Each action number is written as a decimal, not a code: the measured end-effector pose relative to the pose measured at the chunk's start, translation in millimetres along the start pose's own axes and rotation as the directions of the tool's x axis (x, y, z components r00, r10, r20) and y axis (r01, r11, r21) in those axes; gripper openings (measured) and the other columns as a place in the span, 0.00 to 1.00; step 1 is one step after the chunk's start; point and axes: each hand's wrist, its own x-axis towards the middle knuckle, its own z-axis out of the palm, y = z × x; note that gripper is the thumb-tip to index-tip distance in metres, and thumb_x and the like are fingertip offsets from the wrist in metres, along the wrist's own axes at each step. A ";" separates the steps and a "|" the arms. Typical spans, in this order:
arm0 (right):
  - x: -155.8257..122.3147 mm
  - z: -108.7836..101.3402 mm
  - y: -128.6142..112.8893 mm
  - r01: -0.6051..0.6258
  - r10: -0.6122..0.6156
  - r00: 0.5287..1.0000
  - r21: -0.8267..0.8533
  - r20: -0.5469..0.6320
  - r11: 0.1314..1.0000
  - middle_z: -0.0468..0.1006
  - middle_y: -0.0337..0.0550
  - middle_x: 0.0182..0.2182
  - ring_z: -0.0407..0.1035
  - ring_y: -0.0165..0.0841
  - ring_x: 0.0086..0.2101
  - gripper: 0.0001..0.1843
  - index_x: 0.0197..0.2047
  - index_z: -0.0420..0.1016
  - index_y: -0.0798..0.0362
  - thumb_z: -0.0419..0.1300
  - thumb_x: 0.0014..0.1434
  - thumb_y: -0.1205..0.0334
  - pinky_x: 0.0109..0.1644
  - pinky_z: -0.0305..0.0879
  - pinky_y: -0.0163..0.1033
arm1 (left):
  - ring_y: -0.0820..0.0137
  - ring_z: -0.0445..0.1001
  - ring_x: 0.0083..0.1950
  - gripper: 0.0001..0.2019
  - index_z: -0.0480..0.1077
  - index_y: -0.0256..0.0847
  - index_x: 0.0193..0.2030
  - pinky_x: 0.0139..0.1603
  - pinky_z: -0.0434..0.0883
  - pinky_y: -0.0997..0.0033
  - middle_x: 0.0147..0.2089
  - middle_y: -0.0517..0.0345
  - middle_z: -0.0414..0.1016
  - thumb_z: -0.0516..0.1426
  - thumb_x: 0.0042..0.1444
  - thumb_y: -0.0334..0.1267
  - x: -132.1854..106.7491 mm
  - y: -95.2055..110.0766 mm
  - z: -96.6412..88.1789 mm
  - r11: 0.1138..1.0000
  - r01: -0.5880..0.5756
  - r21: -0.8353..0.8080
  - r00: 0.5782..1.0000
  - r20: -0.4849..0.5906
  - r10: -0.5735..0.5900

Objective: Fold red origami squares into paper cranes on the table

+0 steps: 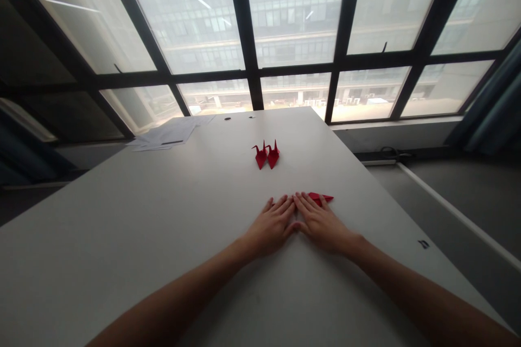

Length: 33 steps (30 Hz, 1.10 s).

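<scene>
A wall of dark-framed windows (295, 16) stands behind a long white table (195, 200). Loose white sheets (163, 134) overlap near the table's far left corner. Closer to the viewer, a person's left hand (272, 226) and right hand (322, 225) lie open and palm down, fingers straight, their fingertips meeting; neither grips anything. Beneath them is a red folded paper (316, 198), nearer the table's right edge than its left. Its pointed end shows past the right fingers, aimed at the right edge; most of the rest is covered. It looks very light and thin, stiffer where layers stack, easy to slide on the smooth top, and likely to crease or tear if forced. The thick layered middle seems best for pressing flat, the edges for a fingertip pinch; the narrow point would bend. Beyond the hands, toward the far edge, stand two small red paper cranes, a left crane (261, 159) beside a right crane (273, 159).
</scene>
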 end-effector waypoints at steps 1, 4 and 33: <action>-0.4 2.2 -1.5 -0.005 0.005 1.000 0.005 0.010 1.000 0.45 0.54 0.71 0.39 0.43 0.70 0.40 0.73 0.43 0.60 0.37 0.69 0.40 0.71 0.38 0.59 | 0.62 0.43 0.76 0.32 0.42 0.42 0.75 0.73 0.43 0.51 0.75 0.49 0.46 0.39 0.70 0.54 -0.4 -0.4 0.0 1.000 0.002 0.009 1.000 0.000 -0.002; -1.6 5.1 0.6 -0.027 0.027 1.000 0.012 0.013 1.000 0.45 0.55 0.71 0.39 0.43 0.70 0.41 0.73 0.43 0.59 0.37 0.69 0.39 0.71 0.37 0.58 | 0.61 0.43 0.76 0.34 0.42 0.39 0.75 0.73 0.44 0.51 0.75 0.45 0.45 0.39 0.69 0.57 -2.7 -0.9 -1.4 0.998 0.038 0.055 0.999 0.001 -0.038; -5.5 -6.0 15.2 -0.225 0.216 0.971 -0.087 -0.104 0.970 0.55 0.64 0.68 0.47 0.50 0.68 0.40 0.69 0.56 0.63 0.41 0.68 0.39 0.69 0.35 0.64 | 0.59 0.44 0.76 0.30 0.47 0.39 0.74 0.73 0.44 0.48 0.75 0.46 0.45 0.39 0.70 0.52 -3.2 9.3 0.7 0.996 0.075 0.057 0.997 -0.019 -0.075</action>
